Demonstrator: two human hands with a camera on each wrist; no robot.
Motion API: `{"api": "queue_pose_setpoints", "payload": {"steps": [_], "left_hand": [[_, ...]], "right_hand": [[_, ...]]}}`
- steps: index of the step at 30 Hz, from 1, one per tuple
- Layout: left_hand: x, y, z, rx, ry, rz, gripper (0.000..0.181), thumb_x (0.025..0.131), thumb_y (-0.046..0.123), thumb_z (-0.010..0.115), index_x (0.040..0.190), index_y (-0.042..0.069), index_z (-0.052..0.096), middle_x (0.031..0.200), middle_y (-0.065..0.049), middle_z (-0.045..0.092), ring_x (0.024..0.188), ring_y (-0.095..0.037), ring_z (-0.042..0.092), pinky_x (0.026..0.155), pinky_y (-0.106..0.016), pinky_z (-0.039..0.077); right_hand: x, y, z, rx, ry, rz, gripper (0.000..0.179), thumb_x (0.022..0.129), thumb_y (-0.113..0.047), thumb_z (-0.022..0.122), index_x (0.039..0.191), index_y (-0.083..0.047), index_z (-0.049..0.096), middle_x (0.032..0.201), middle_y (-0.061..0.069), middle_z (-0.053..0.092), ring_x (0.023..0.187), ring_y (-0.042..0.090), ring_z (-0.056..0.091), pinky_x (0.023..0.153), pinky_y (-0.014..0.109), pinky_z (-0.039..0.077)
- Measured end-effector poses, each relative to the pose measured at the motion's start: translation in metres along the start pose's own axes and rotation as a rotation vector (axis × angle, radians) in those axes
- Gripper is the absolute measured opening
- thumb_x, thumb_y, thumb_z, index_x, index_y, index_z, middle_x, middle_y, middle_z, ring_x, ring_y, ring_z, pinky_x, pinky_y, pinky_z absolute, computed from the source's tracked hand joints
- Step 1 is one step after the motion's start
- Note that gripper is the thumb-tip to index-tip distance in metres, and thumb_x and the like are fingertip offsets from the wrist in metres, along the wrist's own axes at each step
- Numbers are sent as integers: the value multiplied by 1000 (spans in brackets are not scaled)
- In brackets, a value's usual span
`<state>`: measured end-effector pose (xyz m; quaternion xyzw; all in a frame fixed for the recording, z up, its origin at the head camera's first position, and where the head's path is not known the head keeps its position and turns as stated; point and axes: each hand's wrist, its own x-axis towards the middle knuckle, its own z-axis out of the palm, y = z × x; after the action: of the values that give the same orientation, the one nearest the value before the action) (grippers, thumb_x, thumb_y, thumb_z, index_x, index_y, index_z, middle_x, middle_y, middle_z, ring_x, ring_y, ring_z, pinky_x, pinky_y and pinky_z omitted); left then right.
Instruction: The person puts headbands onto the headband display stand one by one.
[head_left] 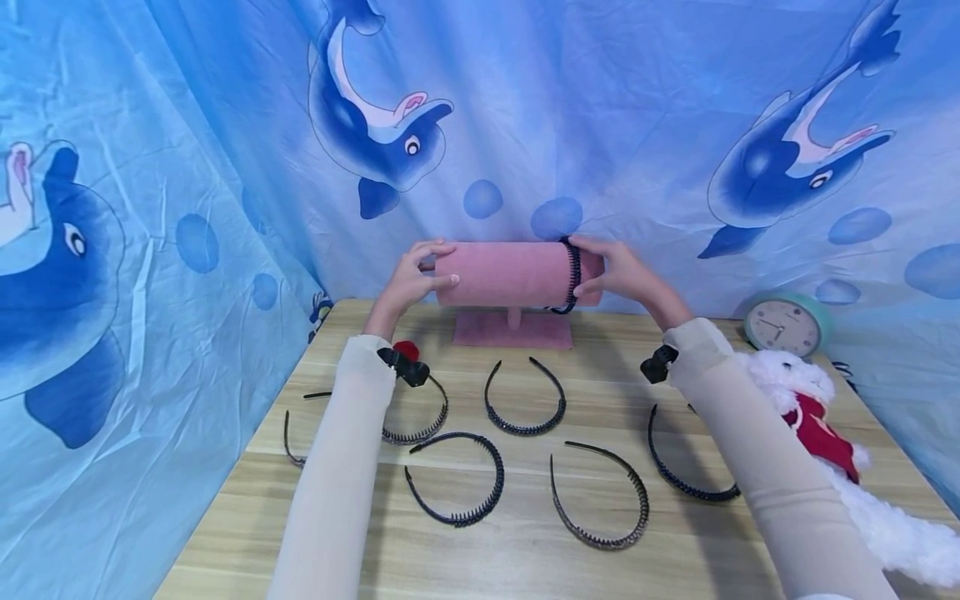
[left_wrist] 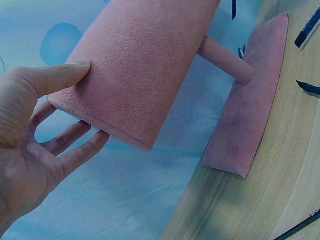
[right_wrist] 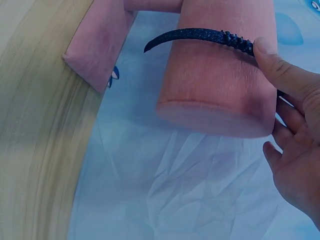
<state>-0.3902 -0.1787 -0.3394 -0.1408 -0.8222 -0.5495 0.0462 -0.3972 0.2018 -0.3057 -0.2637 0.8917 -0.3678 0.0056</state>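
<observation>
A pink velvet headband stand, a sideways cylinder on a post and flat base, stands at the table's far side. My left hand grips the cylinder's left end, thumb on the front and fingers round the end in the left wrist view. Near the right end, a dark toothed headband lies around the cylinder. My right hand holds that headband, thumb pressed on its toothed part and the other fingers behind the cylinder. One tip of the headband sticks out below the cylinder.
Several headbands lie on the wooden table, including a black one in front of the stand and a brownish one nearer me. A red ornament shows by my left wrist. At right are a green clock and a white plush toy.
</observation>
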Motion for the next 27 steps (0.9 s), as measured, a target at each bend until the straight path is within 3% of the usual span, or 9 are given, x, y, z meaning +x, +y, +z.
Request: {"api": "queue_pose_setpoints", "payload": {"steps": [11, 16, 21, 27], "left_hand": [[-2, 4, 0, -17, -5, 2, 60, 89, 11, 79, 145, 14, 58, 163, -5, 35, 140, -40, 45, 113, -53, 47], [-4, 9, 0, -15, -17, -20, 61, 90, 8, 76, 147, 10, 54, 165, -9, 32, 143, -42, 42, 115, -54, 45], [2, 3, 1, -11, -16, -26, 62, 91, 7, 76, 148, 9, 53, 166, -10, 30, 144, -42, 41, 116, -54, 44], [2, 0, 1, -9, -1, -9, 60, 90, 12, 78, 146, 14, 57, 164, -6, 33, 142, -40, 44, 114, -53, 47]], "right_hand": [[14, -15, 8, -71, -46, -19, 90, 84, -10, 84, 159, -12, 34, 165, 16, 33, 151, 36, 33, 119, 52, 39], [20, -20, 11, -71, -64, -11, 89, 85, -11, 83, 159, -12, 34, 164, 18, 34, 151, 37, 32, 121, 53, 36], [25, -22, 15, -92, -80, -10, 88, 87, -15, 83, 160, -14, 34, 163, 19, 35, 150, 37, 33, 121, 53, 36], [31, -28, 19, -88, -108, 46, 88, 89, -22, 81, 161, -21, 32, 166, 19, 28, 151, 35, 32, 114, 49, 41]]}}
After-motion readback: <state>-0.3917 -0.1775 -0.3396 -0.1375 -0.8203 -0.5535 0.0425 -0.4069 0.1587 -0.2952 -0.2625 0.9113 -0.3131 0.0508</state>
